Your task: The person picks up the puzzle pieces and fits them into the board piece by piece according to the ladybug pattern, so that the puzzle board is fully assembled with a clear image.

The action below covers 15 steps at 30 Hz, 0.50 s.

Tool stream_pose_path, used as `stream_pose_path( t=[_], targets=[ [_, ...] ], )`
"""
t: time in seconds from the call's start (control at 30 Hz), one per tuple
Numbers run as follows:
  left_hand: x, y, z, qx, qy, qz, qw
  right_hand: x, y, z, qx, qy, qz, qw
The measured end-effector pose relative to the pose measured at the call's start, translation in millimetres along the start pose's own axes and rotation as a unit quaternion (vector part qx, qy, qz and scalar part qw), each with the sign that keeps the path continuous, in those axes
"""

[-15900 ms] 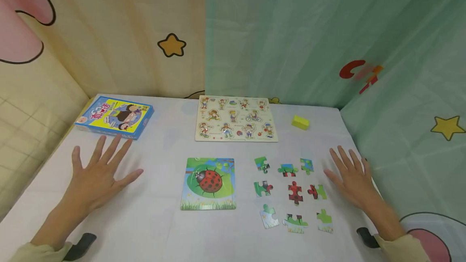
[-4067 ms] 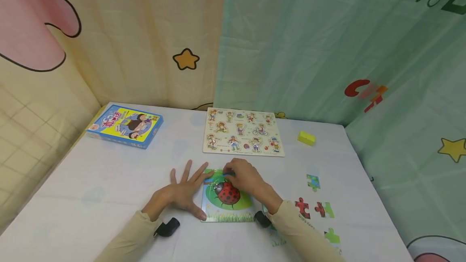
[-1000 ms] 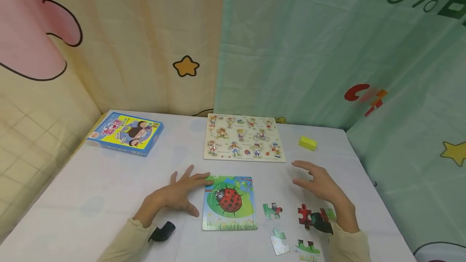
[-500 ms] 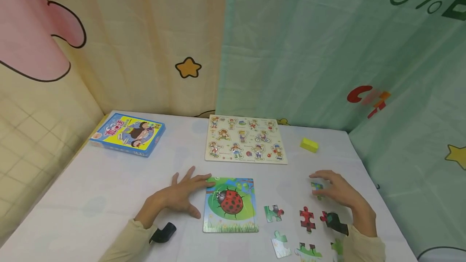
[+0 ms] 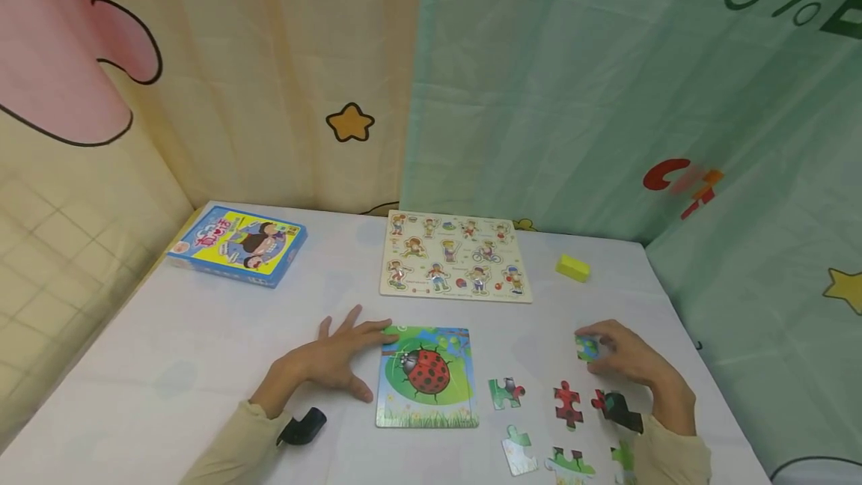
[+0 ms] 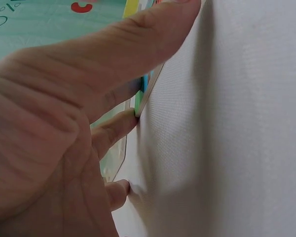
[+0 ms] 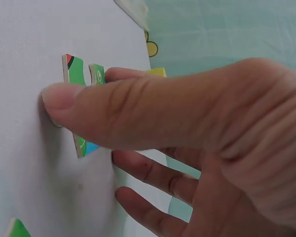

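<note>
My right hand (image 5: pixel 629 354) pinches a blue-and-green jigsaw piece (image 5: pixel 584 350) between thumb and fingers, low over the table at the right. In the right wrist view the thumb crosses in front of this piece (image 7: pixel 76 71), hiding its middle. The ladybug puzzle board (image 5: pixel 427 403) lies flat at centre front. My left hand (image 5: pixel 337 358) rests beside it, fingers spread, one fingertip at its upper left edge. Between board and right hand lie loose pieces: one with the ladybug's head (image 5: pixel 505 393) and a red one (image 5: pixel 569 404).
More loose pieces, such as a pale one (image 5: pixel 518 451) and a grassy one (image 5: pixel 569 466), lie toward the front. Behind stand a wooden figure board (image 5: pixel 454 257), a yellow block (image 5: pixel 572 268) and a blue-and-yellow box (image 5: pixel 236 245). Curtains (image 5: pixel 525 96) enclose the table.
Two upper loose pieces have left the right-hand group since the oldest frame. My right hand has moved from the ladybug board to the right and now pinches the blue-and-green piece. My left stays put.
</note>
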<state>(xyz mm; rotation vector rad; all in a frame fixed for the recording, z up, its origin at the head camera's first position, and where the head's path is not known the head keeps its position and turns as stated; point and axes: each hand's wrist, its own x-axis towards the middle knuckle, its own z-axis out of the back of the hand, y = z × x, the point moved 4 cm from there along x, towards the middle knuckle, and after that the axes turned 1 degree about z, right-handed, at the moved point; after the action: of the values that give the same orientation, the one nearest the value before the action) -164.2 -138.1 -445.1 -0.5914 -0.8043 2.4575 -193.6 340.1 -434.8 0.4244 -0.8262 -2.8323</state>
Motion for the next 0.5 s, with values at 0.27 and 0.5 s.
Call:
stream_pose_path(
  t=[0.27, 0.5],
  targets=[
    [1.3, -0.3, -0.1, 0.0, 0.0, -0.003, 1.0, 0.9, -1.7, 3.7, -0.012, 0.001, -0.003, 0.9999],
    [0.9, -0.3, 0.7, -0.004, 0.002, 0.004, 1.0, 1.5, 0.1, 3.9, 0.009, 0.005, -0.015, 0.9998]
  ],
)
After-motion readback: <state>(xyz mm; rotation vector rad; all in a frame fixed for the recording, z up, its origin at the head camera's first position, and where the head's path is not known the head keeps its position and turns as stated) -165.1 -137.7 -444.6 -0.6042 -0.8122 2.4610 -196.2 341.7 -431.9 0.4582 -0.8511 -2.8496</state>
